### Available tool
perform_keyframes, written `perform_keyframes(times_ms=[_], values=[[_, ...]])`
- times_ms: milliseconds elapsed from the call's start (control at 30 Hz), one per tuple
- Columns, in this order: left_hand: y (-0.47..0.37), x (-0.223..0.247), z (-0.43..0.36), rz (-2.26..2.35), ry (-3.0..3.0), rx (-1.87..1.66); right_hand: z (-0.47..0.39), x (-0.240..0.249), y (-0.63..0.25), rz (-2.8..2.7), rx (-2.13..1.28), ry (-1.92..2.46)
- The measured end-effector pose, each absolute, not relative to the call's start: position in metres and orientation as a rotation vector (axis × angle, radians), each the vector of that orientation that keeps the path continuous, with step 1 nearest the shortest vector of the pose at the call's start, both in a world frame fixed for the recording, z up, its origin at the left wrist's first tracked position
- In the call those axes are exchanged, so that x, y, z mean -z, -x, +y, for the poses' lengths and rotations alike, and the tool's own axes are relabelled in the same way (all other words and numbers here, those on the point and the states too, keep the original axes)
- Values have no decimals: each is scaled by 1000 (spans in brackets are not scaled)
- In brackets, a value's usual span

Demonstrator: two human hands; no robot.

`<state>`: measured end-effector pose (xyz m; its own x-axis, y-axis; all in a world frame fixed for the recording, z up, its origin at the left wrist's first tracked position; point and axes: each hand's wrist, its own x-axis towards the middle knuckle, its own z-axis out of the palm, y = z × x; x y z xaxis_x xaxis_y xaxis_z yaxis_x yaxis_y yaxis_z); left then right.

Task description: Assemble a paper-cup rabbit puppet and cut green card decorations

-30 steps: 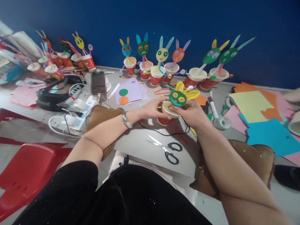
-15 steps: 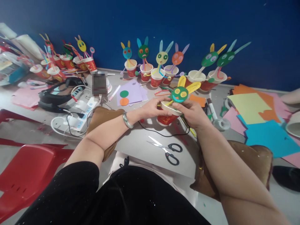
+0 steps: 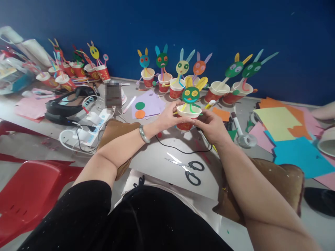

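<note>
Head view: grey floor point(image 3: 162, 157) meets blue wall point(image 3: 183, 28).

1. A row of finished paper-cup rabbits point(image 3: 180, 78) stands close behind the hands, blocking that way.
2. Scissors point(image 3: 187, 167) and a black cable point(image 3: 180, 150) lie on the worktop point(image 3: 157, 157) nearer the body.
3. Coloured paper sheets point(image 3: 285, 132) crowd the right.

Deep blue wall point(image 3: 235, 28), grey floor point(image 3: 157, 157), red plastic chair point(image 3: 28, 188)
</note>
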<state>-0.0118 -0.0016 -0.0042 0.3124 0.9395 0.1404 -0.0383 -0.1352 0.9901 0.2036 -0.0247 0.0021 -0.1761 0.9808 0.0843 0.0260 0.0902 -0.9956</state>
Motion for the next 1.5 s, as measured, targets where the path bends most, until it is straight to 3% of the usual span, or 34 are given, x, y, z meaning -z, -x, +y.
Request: perform_keyframes(times_ms=[667, 1033, 1500], values=[[13, -3, -4, 719, -1313, -900, -27, 0, -199, -1323, -1099, 1030], [18, -18, -8, 769, -1188, -932, -33, -3, -196, -1324, -1194, 983], [37, -26, 4, 893, -1140, -972, -31, 11, -199, -1356, -1090, 1190]])
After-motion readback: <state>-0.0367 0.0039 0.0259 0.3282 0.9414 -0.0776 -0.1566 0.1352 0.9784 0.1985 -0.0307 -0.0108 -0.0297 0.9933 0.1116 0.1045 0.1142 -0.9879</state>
